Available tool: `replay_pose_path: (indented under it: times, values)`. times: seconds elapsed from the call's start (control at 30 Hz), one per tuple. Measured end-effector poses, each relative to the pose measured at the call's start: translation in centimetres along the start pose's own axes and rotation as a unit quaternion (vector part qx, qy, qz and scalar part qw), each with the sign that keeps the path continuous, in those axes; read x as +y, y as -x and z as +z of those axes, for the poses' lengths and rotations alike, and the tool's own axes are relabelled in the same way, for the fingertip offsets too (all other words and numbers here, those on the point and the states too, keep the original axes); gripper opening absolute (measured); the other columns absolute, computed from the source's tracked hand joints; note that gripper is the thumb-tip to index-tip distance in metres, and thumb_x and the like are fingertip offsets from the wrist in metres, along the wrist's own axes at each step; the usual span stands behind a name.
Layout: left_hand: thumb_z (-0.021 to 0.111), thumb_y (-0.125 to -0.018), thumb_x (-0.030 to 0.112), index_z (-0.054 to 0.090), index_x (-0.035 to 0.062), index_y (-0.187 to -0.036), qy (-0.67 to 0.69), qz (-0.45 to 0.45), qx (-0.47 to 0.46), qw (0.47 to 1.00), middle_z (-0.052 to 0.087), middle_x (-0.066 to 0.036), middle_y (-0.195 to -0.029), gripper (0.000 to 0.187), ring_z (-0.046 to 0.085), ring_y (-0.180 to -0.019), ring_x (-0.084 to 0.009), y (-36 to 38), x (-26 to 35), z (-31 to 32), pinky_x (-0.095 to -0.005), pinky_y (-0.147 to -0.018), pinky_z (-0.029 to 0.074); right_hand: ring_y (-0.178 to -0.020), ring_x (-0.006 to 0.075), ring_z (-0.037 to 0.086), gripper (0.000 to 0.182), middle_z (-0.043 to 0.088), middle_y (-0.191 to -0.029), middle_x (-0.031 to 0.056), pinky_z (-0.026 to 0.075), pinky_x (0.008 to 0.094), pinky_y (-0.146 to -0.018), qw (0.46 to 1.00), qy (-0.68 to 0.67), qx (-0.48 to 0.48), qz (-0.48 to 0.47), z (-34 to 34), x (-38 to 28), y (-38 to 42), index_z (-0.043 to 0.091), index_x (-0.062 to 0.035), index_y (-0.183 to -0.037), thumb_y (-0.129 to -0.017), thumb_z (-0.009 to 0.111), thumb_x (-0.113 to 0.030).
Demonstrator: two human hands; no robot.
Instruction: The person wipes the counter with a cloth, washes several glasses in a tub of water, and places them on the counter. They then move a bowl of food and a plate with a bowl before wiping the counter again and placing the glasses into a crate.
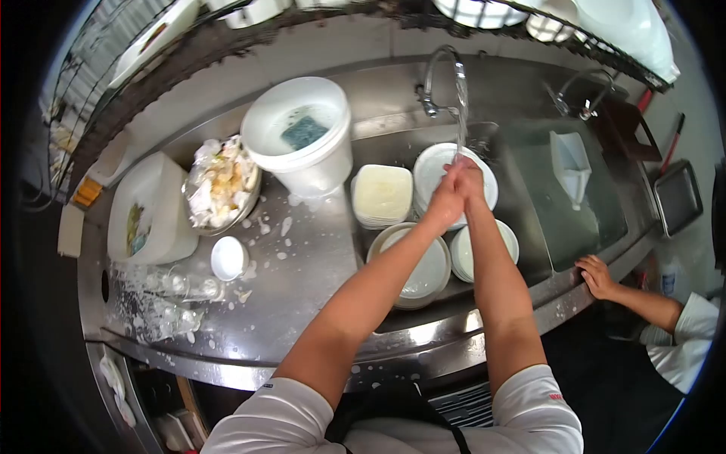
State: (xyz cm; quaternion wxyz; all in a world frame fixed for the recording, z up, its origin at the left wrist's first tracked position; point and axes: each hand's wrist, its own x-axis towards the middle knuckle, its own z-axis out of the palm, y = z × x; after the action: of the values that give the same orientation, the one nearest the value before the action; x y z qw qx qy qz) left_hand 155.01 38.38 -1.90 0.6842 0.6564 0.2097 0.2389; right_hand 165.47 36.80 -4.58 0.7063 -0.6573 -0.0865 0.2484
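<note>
Under the water running from the faucet [442, 76], my left hand [448, 198] and my right hand [469, 181] are pressed together. Their fingers overlap and are partly hidden, so I cannot make out whether either holds anything. Just below them lies a round white plate [429, 168] in the sink. Square cream dishes [383, 194] are stacked to the left. Nearer to me are a stack of round plates [416, 276] and a stack of white bowls [505, 246].
A white bucket [333, 163] with a blue-green sponge, a bowl of waste [219, 185], a white tub [155, 219], a small white bowl [229, 259] and glasses [181, 286] stand left. A water-filled basin [544, 189] is right, with another person's hand [597, 277] on its edge.
</note>
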Motion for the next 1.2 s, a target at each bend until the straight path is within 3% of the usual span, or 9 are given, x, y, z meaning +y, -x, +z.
replay_pose_path:
  times: [0.07,0.1,0.23,0.27,0.37,0.47,0.57,0.87,1.2]
  values:
    - [0.061,-0.095,0.026,0.049,0.0041,-0.138,-0.143,-0.032,-0.069,0.987,0.063,-0.015,-0.117,0.050,0.061,-0.104,-0.0219,3.7,2.6,-2.1,-0.0369,-0.093,0.049,-0.068,0.0165,0.062,0.019,0.068,-0.082,0.0060,0.050,0.0308,-0.059,0.999,0.028,-0.036,-0.007,-0.2,-0.3,-2.0,0.068,-0.0043,-0.097,-0.098,0.054,-0.017]
    - [0.063,-0.094,0.030,0.050,0.0046,-0.138,-0.191,-0.056,-0.097,0.975,0.063,-0.016,-0.119,0.052,0.062,-0.107,-0.0232,5.4,2.7,-3.7,-0.0374,-0.093,0.050,-0.075,0.0163,0.062,0.020,0.067,-0.085,0.0037,0.050,0.0313,-0.065,0.969,0.168,-0.062,-0.168,-1.0,0.3,-4.4,0.068,-0.0056,-0.098,-0.099,0.054,-0.020]
    - [0.063,-0.094,0.031,0.053,0.0035,-0.134,-0.250,0.033,-0.048,0.966,0.061,-0.020,-0.127,0.050,0.061,-0.115,-0.0316,14.7,3.5,-9.8,-0.0414,-0.097,0.048,-0.089,0.0167,0.060,0.030,0.065,-0.104,0.0058,0.050,0.0325,-0.079,0.955,0.005,-0.168,-0.245,-2.8,2.8,-18.3,0.058,-0.0089,-0.128,-0.102,0.049,-0.022]
    - [0.063,-0.094,0.030,0.053,0.0032,-0.134,-0.252,0.002,-0.065,0.965,0.061,-0.020,-0.128,0.049,0.061,-0.115,-0.0327,16.4,6.0,-11.9,-0.0420,-0.098,0.048,-0.094,0.0167,0.059,0.035,0.063,-0.108,0.0070,0.051,0.0317,-0.080,0.975,-0.211,-0.067,-0.004,0.5,-1.8,-16.6,0.054,-0.0089,-0.132,-0.102,0.050,-0.025]
    - [0.063,-0.094,0.029,0.053,0.0027,-0.134,-0.188,-0.077,-0.055,0.978,0.061,-0.020,-0.128,0.049,0.061,-0.115,-0.0333,21.4,10.8,-17.7,-0.0418,-0.098,0.048,-0.121,0.0318,0.055,0.049,0.058,-0.129,0.0177,0.044,0.0408,-0.103,0.969,0.042,0.030,-0.241,8.7,-5.3,-12.0,0.049,-0.0046,-0.139,-0.100,0.054,-0.035]
    - [0.062,-0.095,0.024,0.053,0.0022,-0.132,-0.191,-0.067,0.013,0.979,0.063,-0.019,-0.125,0.044,0.061,-0.115,-0.0343,25.1,11.9,-21.1,-0.0423,-0.097,0.049,-0.133,0.0360,0.044,0.053,0.058,-0.130,0.0238,0.033,0.0463,-0.112,0.758,0.468,0.047,-0.451,13.6,-3.1,-6.7,0.053,0.0035,-0.132,-0.098,0.059,-0.036]
    - [0.062,-0.095,0.020,0.054,0.0026,-0.131,-0.221,-0.008,0.055,0.974,0.064,-0.019,-0.123,0.040,0.062,-0.113,-0.0348,28.7,12.2,-23.8,-0.0421,-0.095,0.049,-0.140,0.0401,0.033,0.052,0.054,-0.134,0.0287,0.028,0.0479,-0.114,0.764,0.389,-0.006,-0.514,15.3,-0.5,-0.3,0.050,0.0036,-0.136,-0.098,0.058,-0.030]
    - [0.062,-0.094,0.012,0.066,0.0052,-0.101,-0.260,-0.085,0.295,0.915,0.069,-0.014,-0.083,0.011,0.067,-0.074,-0.0311,51.2,14.9,-33.3,-0.0383,-0.069,0.053,-0.101,0.0362,0.065,0.032,0.068,-0.110,0.0240,0.049,0.0416,-0.091,0.898,0.390,-0.001,-0.201,8.8,5.2,15.0,0.061,0.0039,-0.123,-0.102,0.050,-0.018]
    - [0.048,-0.096,0.053,0.068,0.0000,-0.081,-0.227,-0.382,0.543,0.712,0.066,-0.026,-0.083,0.059,0.065,-0.084,-0.0441,87.4,3.8,-40.8,-0.0525,-0.077,0.048,-0.077,0.0248,0.063,0.043,0.069,-0.084,0.0177,0.051,0.0364,-0.073,0.867,0.211,-0.042,-0.450,16.4,4.5,39.9,0.068,0.0087,-0.096,-0.105,0.048,-0.029]
